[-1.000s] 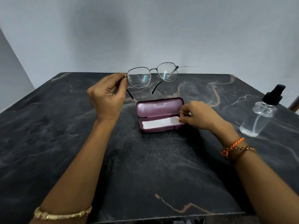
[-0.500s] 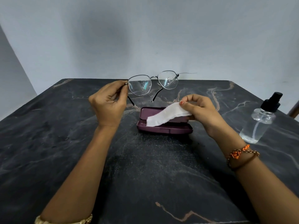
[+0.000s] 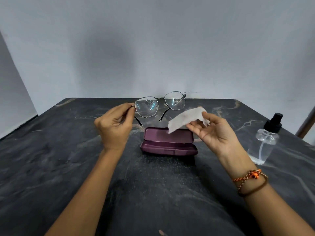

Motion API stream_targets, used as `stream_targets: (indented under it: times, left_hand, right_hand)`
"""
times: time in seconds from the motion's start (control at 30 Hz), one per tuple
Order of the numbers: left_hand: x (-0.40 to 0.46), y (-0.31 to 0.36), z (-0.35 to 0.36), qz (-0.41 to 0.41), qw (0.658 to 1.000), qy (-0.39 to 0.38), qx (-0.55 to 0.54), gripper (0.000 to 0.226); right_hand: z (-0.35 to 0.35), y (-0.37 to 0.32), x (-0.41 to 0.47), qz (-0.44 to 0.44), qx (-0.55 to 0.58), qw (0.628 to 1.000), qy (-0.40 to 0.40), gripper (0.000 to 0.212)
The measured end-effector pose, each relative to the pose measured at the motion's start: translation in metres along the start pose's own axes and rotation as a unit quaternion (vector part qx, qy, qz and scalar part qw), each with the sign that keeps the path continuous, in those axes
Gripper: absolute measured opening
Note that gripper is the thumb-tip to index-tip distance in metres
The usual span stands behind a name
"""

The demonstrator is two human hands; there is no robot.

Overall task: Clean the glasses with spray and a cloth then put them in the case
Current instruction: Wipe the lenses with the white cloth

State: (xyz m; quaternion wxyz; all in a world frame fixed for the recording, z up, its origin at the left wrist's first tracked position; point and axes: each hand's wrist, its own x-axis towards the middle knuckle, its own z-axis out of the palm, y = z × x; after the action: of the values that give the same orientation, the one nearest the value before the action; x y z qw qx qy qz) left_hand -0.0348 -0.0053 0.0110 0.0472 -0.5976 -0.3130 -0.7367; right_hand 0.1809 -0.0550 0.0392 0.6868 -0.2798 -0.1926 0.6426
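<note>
text: none legible | labels: none | brands: none | numbers: none | signs: none

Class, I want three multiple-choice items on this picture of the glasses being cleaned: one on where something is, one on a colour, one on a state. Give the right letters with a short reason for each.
1. Where does the spray bottle stand?
A. inside the case
B. on the table, to the person's right of the case
C. in the left hand

2. What colour is the glasses case?
A. purple
B. yellow
C. white

3. What state are the lenses of the glasses in?
A. dry and spotless
B. cracked
C. speckled with droplets

Key: 1 B, the bottle stands on the dark marble table, apart from both hands. 2 A, the open lid and base are both purple. 3 C, small drops show on both lenses, while the left hand pinches the frame and the right hand holds the white cloth.
</note>
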Motion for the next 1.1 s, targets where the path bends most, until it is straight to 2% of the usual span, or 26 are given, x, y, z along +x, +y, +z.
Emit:
stream_targets:
  times: [0.2, 0.3, 0.33, 0.4, 0.57, 0.77, 0.93, 1.1]
  left_hand:
    - [-0.002, 0.009, 0.002, 0.027, 0.999, -0.008, 0.020, 0.008]
    - [-0.002, 0.011, 0.003, 0.053, 0.998, -0.015, 0.035, 0.008]
    - [-0.002, 0.012, 0.003, 0.056, 0.998, -0.016, 0.037, 0.009]
    - [-0.003, 0.013, 0.004, 0.058, 0.998, -0.018, 0.035, 0.009]
    - [-0.006, 0.011, 0.005, 0.060, 0.997, -0.024, 0.033, 0.010]
    - [-0.009, 0.017, 0.007, 0.080, 0.995, -0.056, 0.036, 0.007]
    - [-0.010, 0.017, 0.007, 0.094, 0.992, -0.067, 0.055, 0.005]
    - [-0.007, 0.019, 0.008, 0.109, 0.990, -0.068, 0.057, 0.007]
  right_hand:
    - [0.005, -0.006, -0.005, -0.034, 0.060, 0.997, -0.015, 0.007]
    - [0.003, -0.006, -0.004, -0.054, 0.095, 0.991, -0.077, 0.070]
    - [0.001, -0.006, -0.003, -0.058, 0.103, 0.989, -0.088, 0.085]
    - [-0.001, -0.007, 0.000, -0.067, 0.106, 0.987, -0.102, 0.093]
    - [-0.002, -0.006, -0.005, -0.061, 0.104, 0.983, -0.139, 0.059]
    - [-0.004, -0.005, -0.008, -0.044, 0.155, 0.980, -0.118, 0.058]
    - [-0.003, -0.006, -0.011, -0.047, 0.181, 0.977, -0.104, 0.043]
    - [-0.004, -0.006, -0.006, -0.044, 0.174, 0.978, -0.106, 0.046]
